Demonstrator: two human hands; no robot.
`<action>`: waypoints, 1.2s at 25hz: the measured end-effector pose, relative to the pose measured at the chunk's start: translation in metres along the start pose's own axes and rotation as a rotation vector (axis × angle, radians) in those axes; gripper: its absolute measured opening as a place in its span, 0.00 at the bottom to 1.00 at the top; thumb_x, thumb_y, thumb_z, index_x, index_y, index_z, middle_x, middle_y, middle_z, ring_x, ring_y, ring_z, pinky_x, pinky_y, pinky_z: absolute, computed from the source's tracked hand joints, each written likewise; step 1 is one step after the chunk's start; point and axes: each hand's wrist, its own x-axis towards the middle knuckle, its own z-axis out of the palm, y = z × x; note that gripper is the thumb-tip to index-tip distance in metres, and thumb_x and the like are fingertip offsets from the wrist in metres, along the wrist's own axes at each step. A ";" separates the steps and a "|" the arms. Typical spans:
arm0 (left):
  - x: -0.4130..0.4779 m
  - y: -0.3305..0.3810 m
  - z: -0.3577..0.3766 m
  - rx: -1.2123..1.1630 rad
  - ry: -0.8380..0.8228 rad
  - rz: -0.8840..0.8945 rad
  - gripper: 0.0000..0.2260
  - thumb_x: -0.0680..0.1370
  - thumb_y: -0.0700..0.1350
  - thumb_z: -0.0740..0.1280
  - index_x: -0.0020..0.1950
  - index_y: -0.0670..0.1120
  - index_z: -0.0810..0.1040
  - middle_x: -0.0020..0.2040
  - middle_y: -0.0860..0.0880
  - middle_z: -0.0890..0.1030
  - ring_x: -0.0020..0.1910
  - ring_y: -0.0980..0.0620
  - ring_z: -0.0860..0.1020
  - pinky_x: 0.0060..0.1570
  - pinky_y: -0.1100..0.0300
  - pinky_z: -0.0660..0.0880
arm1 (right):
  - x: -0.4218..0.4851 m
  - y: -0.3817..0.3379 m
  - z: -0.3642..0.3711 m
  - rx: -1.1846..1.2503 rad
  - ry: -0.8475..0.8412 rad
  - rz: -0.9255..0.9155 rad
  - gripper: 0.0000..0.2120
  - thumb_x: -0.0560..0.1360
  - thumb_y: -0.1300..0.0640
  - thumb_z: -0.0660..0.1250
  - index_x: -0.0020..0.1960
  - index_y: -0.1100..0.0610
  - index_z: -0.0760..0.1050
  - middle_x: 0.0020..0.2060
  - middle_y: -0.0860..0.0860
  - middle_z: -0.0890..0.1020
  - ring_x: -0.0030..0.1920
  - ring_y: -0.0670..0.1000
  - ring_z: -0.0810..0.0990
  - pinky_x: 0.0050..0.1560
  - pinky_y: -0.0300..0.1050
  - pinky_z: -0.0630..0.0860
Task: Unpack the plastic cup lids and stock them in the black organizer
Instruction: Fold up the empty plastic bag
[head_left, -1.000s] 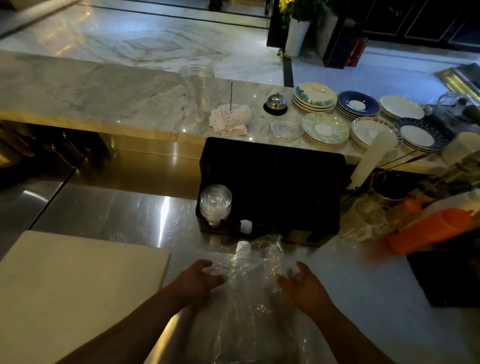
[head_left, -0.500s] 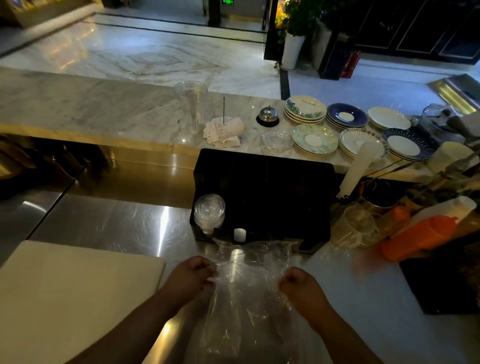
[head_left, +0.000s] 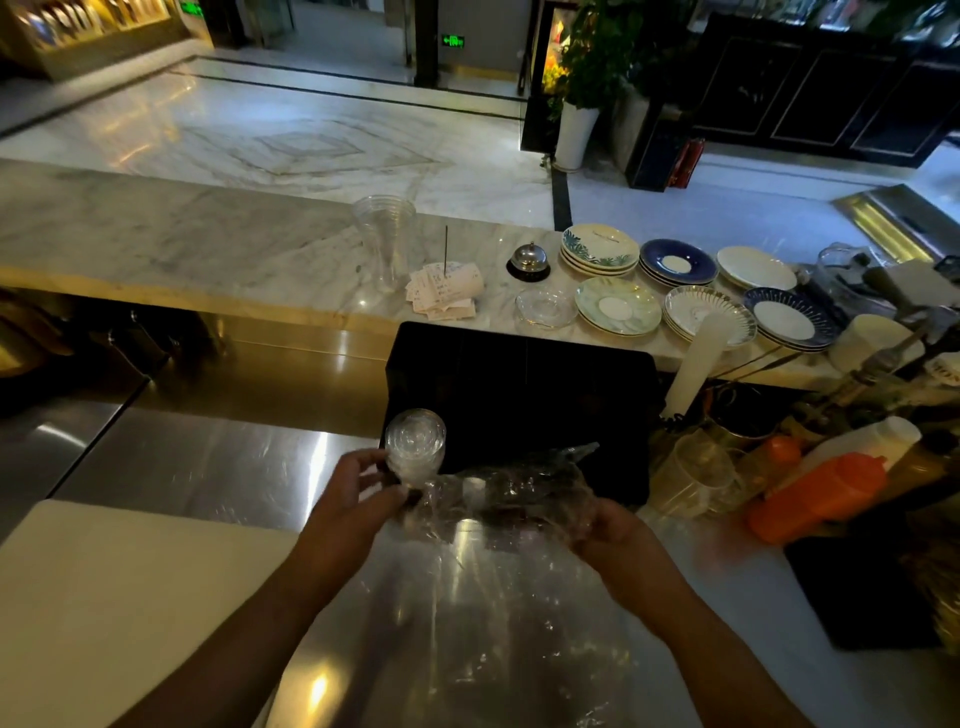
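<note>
Both hands (head_left: 353, 499) (head_left: 605, 522) grip the clear bag (head_left: 498, 499) (stretched taut).

Bare steel counter (head_left: 208, 462) lies open at nine o'clock. At twelve the black organizer (head_left: 519, 395) blocks passage, clear lids (head_left: 414, 441) at its left corner; bottles (head_left: 815, 499) crowd two o'clock.

Crinkly clear plastic bag (head_left: 498, 499) (glossy) over polished steel counter (head_left: 208, 467).

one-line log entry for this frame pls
phase: unpacking | left hand: gripping bag end | right hand: gripping bag other end | organizer: lid stack at front-left | bag: raised before organizer
</note>
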 end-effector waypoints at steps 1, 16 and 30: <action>-0.001 0.010 -0.004 0.097 0.040 0.097 0.22 0.71 0.60 0.74 0.63 0.63 0.72 0.62 0.64 0.77 0.65 0.61 0.76 0.56 0.64 0.71 | -0.001 -0.014 -0.003 -0.080 0.015 -0.046 0.04 0.75 0.67 0.69 0.49 0.62 0.76 0.38 0.61 0.81 0.39 0.53 0.77 0.40 0.47 0.73; -0.003 0.048 -0.004 -0.248 -0.254 -0.108 0.03 0.79 0.46 0.72 0.48 0.48 0.85 0.47 0.42 0.89 0.39 0.47 0.88 0.32 0.58 0.81 | -0.063 -0.107 0.034 -0.465 0.658 -0.736 0.22 0.73 0.45 0.69 0.65 0.43 0.67 0.63 0.44 0.72 0.68 0.39 0.67 0.66 0.32 0.67; -0.061 0.036 -0.004 -0.216 -0.452 -0.044 0.12 0.72 0.54 0.75 0.54 0.56 0.88 0.54 0.42 0.88 0.45 0.46 0.86 0.45 0.54 0.80 | -0.108 -0.032 -0.006 0.376 0.126 -0.118 0.05 0.78 0.59 0.70 0.50 0.62 0.81 0.32 0.53 0.81 0.34 0.52 0.78 0.39 0.49 0.77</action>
